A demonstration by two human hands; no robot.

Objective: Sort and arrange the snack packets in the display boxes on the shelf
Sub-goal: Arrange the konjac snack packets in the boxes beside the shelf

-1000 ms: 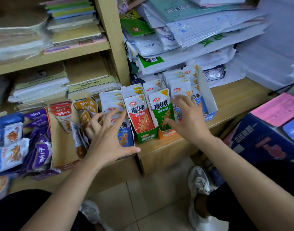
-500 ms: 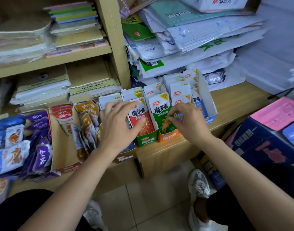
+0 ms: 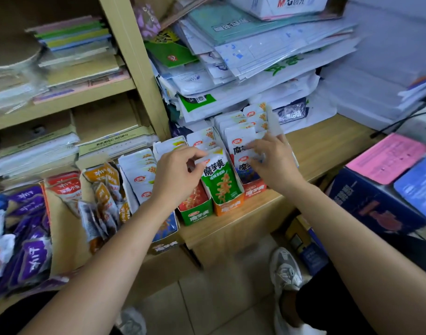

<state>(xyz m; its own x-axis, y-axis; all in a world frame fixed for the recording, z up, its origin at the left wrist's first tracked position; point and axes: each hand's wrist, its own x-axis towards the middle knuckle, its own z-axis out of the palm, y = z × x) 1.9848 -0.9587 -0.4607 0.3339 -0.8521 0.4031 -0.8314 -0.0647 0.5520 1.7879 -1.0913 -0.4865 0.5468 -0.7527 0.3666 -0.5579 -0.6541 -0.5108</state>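
Several narrow display boxes of snack packets stand side by side on the wooden shelf (image 3: 311, 151). My left hand (image 3: 175, 175) pinches the top of the front green packet (image 3: 220, 180), which stands in the orange-fronted box (image 3: 228, 207). Just left of that box, my left hand partly hides the green-fronted box (image 3: 197, 213) with its red packets. My right hand (image 3: 272, 160) has its fingers curled on the blue-and-white packets (image 3: 241, 146) in the red-fronted box (image 3: 255, 191). Further left stands a box of white packets (image 3: 141, 175).
A brown tray (image 3: 62, 228) at the left holds orange and red packets; purple packets (image 3: 30, 252) are piled at the far left. Stacked papers and plastic bags (image 3: 243, 68) crowd the shelf behind the boxes. A dark blue carton (image 3: 376, 209) stands at the right, shoes on the floor below.
My left hand moved right, from the white-packet box across the red packets to the green packet's top. My right hand shifted right onto the blue-and-white packets.
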